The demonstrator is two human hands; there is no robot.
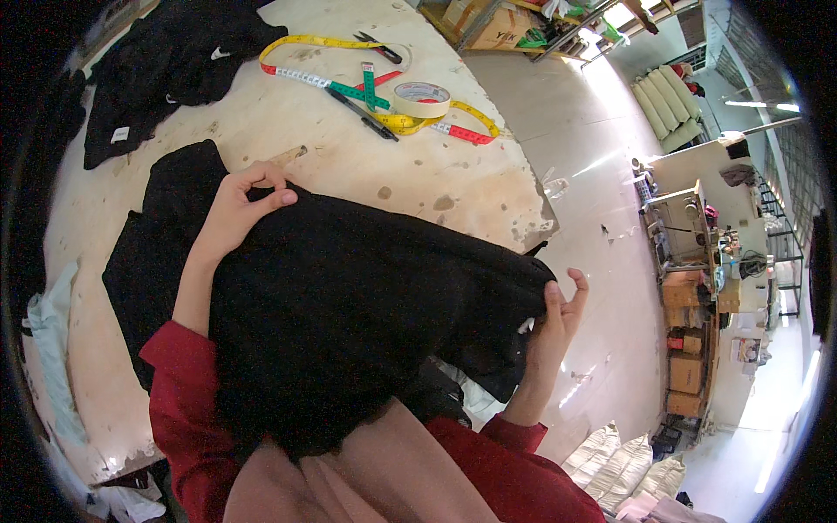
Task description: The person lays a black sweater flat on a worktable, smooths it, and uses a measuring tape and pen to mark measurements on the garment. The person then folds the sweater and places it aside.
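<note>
A black garment [349, 279] is stretched between my hands over the near edge of the worktable, its lower part hanging toward my lap. My left hand [248, 205] pinches its upper edge between thumb and fingers. At the far right end, my right hand [558, 309] grips the edge, thumb in front, one finger raised. A small white tag [526, 326] shows beside that hand. More black cloth [144, 270] lies on the table to the left of my left forearm; whether it belongs to the same garment I cannot tell.
On the pale, stained table [410, 183] lie a coloured tape measure [301, 42], a roll of masking tape [422, 99], a black pen [362, 115] and small snips [379, 49]. Other black garments [174, 70] sit at the far left, light-blue cloth [54, 340] nearer. Stuffed sacks [615, 462] stand at lower right.
</note>
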